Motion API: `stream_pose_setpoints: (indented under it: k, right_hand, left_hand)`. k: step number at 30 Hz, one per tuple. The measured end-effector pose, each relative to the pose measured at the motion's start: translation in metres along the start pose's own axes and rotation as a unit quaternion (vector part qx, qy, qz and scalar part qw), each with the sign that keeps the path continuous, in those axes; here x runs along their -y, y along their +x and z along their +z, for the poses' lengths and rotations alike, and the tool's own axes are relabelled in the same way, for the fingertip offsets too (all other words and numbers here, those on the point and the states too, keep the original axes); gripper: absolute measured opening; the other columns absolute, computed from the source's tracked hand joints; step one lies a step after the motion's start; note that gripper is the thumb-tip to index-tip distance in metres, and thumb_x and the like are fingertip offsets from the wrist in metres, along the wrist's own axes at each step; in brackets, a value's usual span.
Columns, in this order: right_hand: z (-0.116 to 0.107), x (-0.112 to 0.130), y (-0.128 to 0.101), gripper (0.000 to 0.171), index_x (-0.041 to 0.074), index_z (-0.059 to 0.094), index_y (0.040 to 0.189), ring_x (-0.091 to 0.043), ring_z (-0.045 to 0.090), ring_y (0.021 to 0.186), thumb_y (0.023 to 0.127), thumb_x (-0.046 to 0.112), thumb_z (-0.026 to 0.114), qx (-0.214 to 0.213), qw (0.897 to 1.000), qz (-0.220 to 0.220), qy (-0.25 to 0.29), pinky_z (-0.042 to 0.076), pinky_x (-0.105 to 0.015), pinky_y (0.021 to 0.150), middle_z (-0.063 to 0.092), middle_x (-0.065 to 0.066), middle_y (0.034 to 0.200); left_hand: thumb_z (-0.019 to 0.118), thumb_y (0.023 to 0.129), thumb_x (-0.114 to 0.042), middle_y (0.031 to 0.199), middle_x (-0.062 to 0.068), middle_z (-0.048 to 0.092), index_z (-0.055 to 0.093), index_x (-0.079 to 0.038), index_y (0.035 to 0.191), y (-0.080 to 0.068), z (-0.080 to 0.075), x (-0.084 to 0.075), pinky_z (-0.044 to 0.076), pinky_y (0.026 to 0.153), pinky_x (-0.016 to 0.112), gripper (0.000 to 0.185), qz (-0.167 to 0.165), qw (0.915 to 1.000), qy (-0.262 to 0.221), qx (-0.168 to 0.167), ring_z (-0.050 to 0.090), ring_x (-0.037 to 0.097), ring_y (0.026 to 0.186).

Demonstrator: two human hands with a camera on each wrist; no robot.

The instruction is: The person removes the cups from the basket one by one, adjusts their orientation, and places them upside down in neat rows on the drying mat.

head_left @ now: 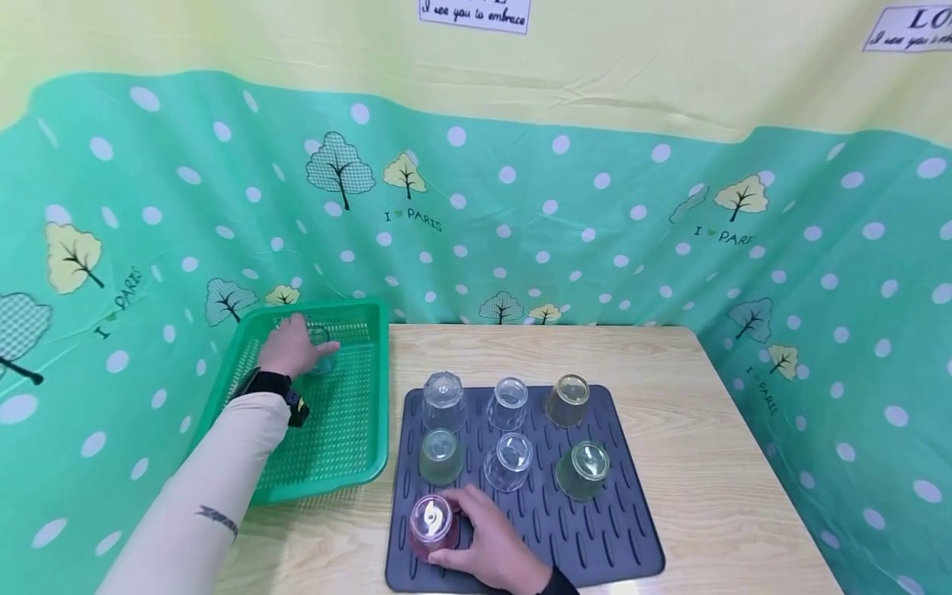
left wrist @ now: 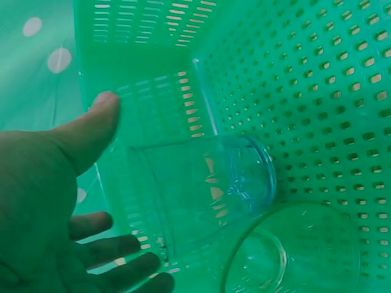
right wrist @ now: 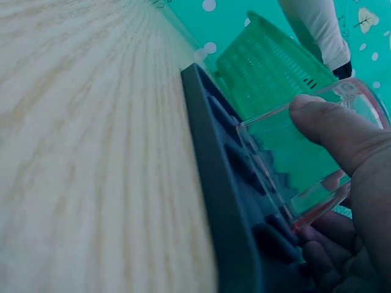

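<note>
My right hand (head_left: 487, 537) holds a pink-tinted glass (head_left: 431, 522) between thumb and fingers. Upside down, that glass stands at the near left corner of a dark grey ridged drying mat (head_left: 617, 545); in the right wrist view its rim is right at the ridges. Inside the green plastic basket (head_left: 378, 388), my left hand (head_left: 292, 347) reaches to the far end, thumb apart from the fingers. Just beyond those fingers, a bluish clear glass (left wrist: 201, 189) lies on its side. Another clear glass (left wrist: 305, 250) lies close beside it, its mouth turned toward the left wrist camera.
Several upturned glasses stand on the mat in two rows, among them a clear faceted one (head_left: 444, 401), an amber-tinted one (head_left: 568, 401) and a greenish one (head_left: 583, 471). The basket is left of the mat on a light wood table (head_left: 714, 471). A patterned green curtain (head_left: 521, 223) surrounds the table.
</note>
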State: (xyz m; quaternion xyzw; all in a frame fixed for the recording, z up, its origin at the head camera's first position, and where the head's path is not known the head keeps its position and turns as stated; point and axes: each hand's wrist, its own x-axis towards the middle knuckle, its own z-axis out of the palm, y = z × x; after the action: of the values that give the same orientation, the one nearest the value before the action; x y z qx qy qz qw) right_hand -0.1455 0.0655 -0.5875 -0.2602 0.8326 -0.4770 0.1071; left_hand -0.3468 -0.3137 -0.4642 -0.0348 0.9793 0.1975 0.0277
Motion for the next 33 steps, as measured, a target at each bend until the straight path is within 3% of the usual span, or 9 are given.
stream_pose_setpoints:
  k: [6,9,15,19,24,33]
  right_hand:
    - [0.003,-0.002,-0.001,0.066,0.033,0.055,0.141,-0.003,0.053,0.106,0.084,0.052,0.082,0.002,1.000,-0.001,0.003,0.053,-0.027,0.093,0.056,0.014,0.117]
    - [0.003,-0.002,0.000,0.066,0.033,0.054,0.141,-0.003,0.053,0.107,0.085,0.053,0.082,0.005,1.000,-0.004,0.004,0.054,-0.028,0.093,0.055,0.013,0.118]
    - [0.003,-0.006,0.000,0.067,0.031,0.054,0.142,-0.004,0.054,0.109,0.084,0.051,0.083,-0.004,1.000,-0.015,-0.002,0.054,-0.029,0.094,0.056,0.012,0.119]
    - [0.005,-0.007,0.000,0.069,0.030,0.055,0.141,-0.004,0.054,0.108,0.083,0.052,0.084,-0.017,1.000,-0.017,-0.010,0.053,-0.029,0.094,0.056,0.012,0.119]
    - [0.006,-0.005,0.000,0.069,0.028,0.055,0.141,-0.005,0.055,0.109,0.083,0.051,0.084,-0.026,0.999,-0.030,-0.013,0.053,-0.030,0.096,0.056,0.011,0.121]
    - [0.007,-0.005,-0.002,0.069,0.028,0.054,0.141,-0.009,0.056,0.116,0.083,0.054,0.083,-0.028,0.999,-0.021,-0.026,0.053,-0.034,0.101,0.057,0.009,0.128]
  left_hand:
    - [0.068,0.100,-0.040,0.144,0.044,0.042,0.026,0.016,0.154,0.003,0.002,0.004,0.048,0.095,0.067,0.088,-0.010,0.9997,0.019,-0.011,0.049,0.060,0.123]
    - [0.071,0.099,-0.035,0.142,0.042,0.046,0.035,0.015,0.152,0.003,-0.001,0.004,0.049,0.094,0.066,0.081,-0.012,0.9989,0.044,-0.005,0.053,0.058,0.121]
    - [0.073,0.095,-0.035,0.137,0.040,0.052,0.050,0.010,0.144,0.003,-0.006,-0.013,0.054,0.089,0.063,0.070,-0.015,0.9961,0.085,0.017,0.057,0.056,0.117]
    - [0.074,0.095,-0.036,0.142,0.040,0.048,0.046,0.008,0.147,0.002,-0.009,-0.020,0.054,0.092,0.063,0.074,-0.026,0.9955,0.088,0.027,0.053,0.056,0.123]
    - [0.076,0.094,-0.034,0.140,0.037,0.052,0.047,0.007,0.148,-0.001,-0.009,-0.019,0.054,0.091,0.062,0.074,-0.038,0.9955,0.081,0.030,0.056,0.055,0.120]
    - [0.078,0.091,-0.032,0.138,0.034,0.056,0.051,0.005,0.146,-0.008,-0.001,-0.018,0.055,0.089,0.062,0.072,-0.029,0.9973,0.060,0.033,0.059,0.052,0.118]
